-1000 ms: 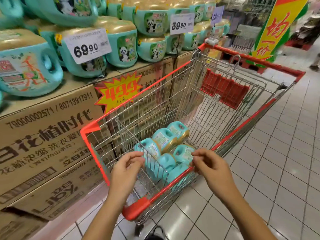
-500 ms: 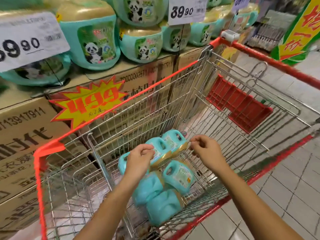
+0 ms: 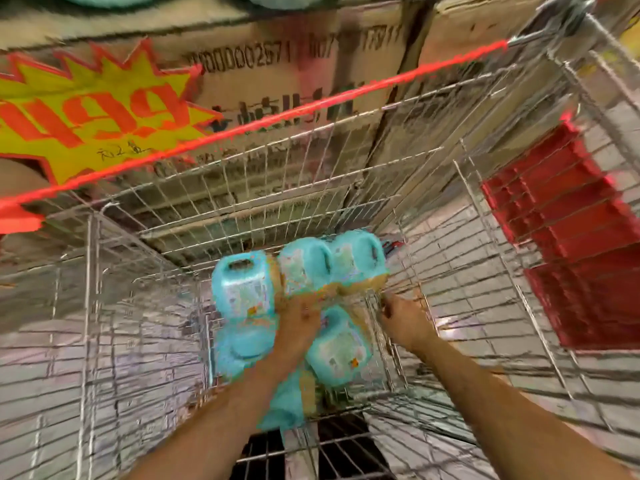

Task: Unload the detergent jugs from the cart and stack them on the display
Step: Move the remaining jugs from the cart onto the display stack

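Observation:
Several turquoise detergent jugs with gold caps lie in a heap at the bottom of the wire cart (image 3: 277, 188). One lies at the left (image 3: 242, 289), one in the middle (image 3: 304, 265), one at the right (image 3: 360, 258), and another lower down (image 3: 339, 348). My left hand (image 3: 298, 317) is down in the heap, its fingers curled at the gold cap of the middle jug. My right hand (image 3: 398, 313) reaches to the gold cap of the right jug. The frame is blurred, so its fingers are unclear.
The cart's red top rail (image 3: 311, 105) runs across in front of stacked cardboard boxes (image 3: 294, 39) that form the display base. A yellow starburst price sign (image 3: 86, 112) hangs at the left. The cart's red seat flap (image 3: 571, 237) is at the right.
I have leaned deeper over the cart and both hands have gone down from the rim to the jugs. The left hand now sits on the middle jug's cap.

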Tool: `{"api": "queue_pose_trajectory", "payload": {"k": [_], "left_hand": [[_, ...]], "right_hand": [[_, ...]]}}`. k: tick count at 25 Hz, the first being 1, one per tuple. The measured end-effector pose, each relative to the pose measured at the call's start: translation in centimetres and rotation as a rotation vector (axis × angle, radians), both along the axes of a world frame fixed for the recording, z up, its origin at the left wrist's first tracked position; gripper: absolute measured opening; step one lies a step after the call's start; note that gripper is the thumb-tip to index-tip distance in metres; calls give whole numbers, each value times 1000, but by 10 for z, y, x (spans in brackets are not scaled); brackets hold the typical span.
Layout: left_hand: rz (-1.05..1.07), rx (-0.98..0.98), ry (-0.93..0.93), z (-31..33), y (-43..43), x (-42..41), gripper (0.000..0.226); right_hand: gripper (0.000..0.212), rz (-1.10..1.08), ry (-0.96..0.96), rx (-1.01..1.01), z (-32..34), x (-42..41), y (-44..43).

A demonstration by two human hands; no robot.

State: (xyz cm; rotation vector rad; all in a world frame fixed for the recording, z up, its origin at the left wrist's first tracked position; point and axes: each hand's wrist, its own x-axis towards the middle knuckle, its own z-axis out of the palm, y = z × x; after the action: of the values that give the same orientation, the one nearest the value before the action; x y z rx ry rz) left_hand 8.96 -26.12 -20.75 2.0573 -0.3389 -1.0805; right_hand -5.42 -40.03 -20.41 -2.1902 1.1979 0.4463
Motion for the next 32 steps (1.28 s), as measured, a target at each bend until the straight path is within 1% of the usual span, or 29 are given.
{"api": "queue_pose_trajectory", "payload": {"k": [2,4,7,8,9,10,12,13,14,15,17,19,20,22,24,27,30,31,32], "left_hand": [[27,83,37,-35,-7,-15,18],[15,160,87,-71,-9,-23,19],[-94,270,47,-125,-10,-28,36],[-129,293,55,-140,-9,-29,42],[-188,325,65,-154,-8,-30,48],[-282,359,30,-167,-8,-31,53],[-522,425,-163,-192,-10,-33,64],[-594,429,-239,-199,-13,-32,69],[-617,431,-239,-206,-17,-30,74],[-620,445,-199,-211,-21,-28,79],[-639,486,-108,-222,-26,-25,86],[-636,477,-120,-225,-27,-27,87],[-594,461,-130,-222,-25,-29,86],[-458,411,-87,-210,-22,-35,80],[-347,376,-43,-192,-19,-38,69],[-216,348,-13,-153,-17,-40,55],[-111,316,37,-107,-14,-39,65],[-77,275,30,-88,-15,-37,64],[-45,226,12,-71,-15,-35,57]], "right_hand": [[27,-81,22,122,-36,-10,0],[36,-258,12,263,-74,-18,3],[51,-521,-11,430,-128,-25,7],[47,-636,-49,486,-144,-28,12],[39,-749,-95,550,-162,-32,20],[35,-842,-132,618,-178,-34,29],[29,-1013,-172,723,-201,-37,47],[32,-1062,-174,767,-211,-41,55],[40,-1090,-179,823,-218,-42,61],[48,-1121,-191,881,-224,-44,65],[51,-1198,-262,1001,-232,-45,71],[49,-1261,-363,1072,-232,-46,71],[49,-1272,-393,1069,-230,-46,69],[49,-1247,-418,1017,-221,-47,61],[52,-1138,-408,1004,-201,-48,47],[48,-965,-358,1038,-157,-46,22],[46,-862,-403,987,-113,-31,2],[44,-831,-434,981,-93,-24,-4],[44,-788,-467,982,-73,-18,-9]]}}
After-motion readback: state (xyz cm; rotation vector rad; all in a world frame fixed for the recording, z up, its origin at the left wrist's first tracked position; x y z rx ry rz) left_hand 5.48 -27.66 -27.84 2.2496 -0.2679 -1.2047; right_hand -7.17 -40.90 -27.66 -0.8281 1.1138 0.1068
